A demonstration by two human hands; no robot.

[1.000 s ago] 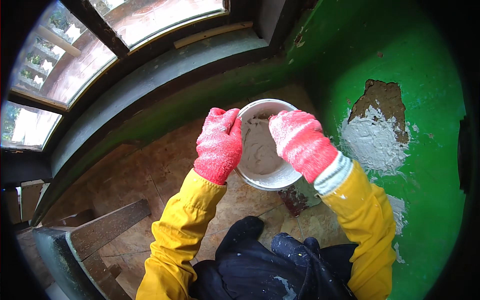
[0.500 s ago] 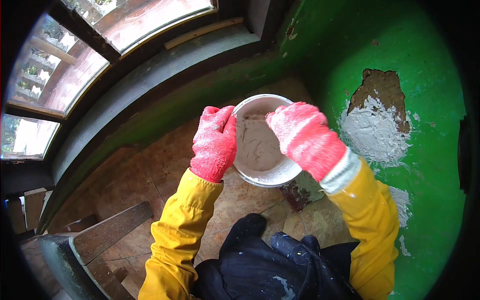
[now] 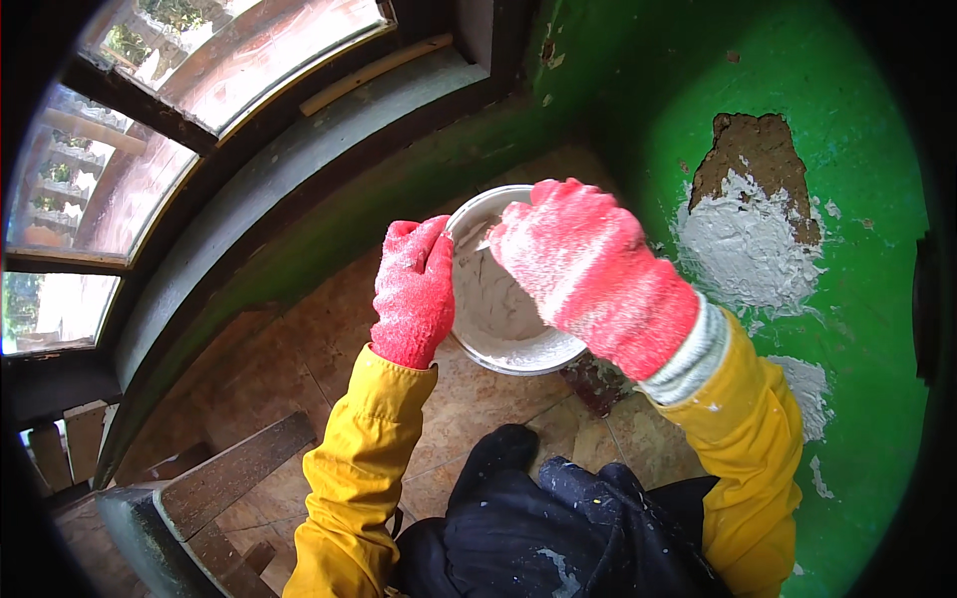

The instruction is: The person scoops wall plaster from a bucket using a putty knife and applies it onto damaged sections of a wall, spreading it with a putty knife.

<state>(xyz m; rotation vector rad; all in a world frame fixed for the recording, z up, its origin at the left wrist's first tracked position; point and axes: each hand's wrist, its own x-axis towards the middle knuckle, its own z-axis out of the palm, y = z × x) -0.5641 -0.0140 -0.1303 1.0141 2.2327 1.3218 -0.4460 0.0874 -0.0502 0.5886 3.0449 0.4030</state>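
A white round bucket (image 3: 518, 361) holds pale, thick plaster-like paste (image 3: 495, 299), some of it smeared up the inner wall. My left hand (image 3: 411, 289), in a red glove, is closed on the bucket's left rim. Over the bucket's upper right part is my right hand (image 3: 593, 264), also red-gloved and curled into a fist. A small pale edge shows at its fingertips above the paste; whatever the fist grips is mostly hidden. To the right, the green wall (image 3: 857, 329) has a bare brown hole (image 3: 755, 159) with rough white filler (image 3: 748, 249) spread over its lower part.
A second white patch (image 3: 803, 394) lies lower on the wall. Window panes (image 3: 95, 179) and a curved ledge (image 3: 259, 159) run along the left. A wooden piece of furniture (image 3: 239, 463) stands at lower left on the tiled floor (image 3: 439, 419). A dark reddish block (image 3: 598, 387) sits behind the bucket.
My right hand has moved left and further across the bucket, covering more of its opening. The bucket and my left hand have shifted slightly left in view.
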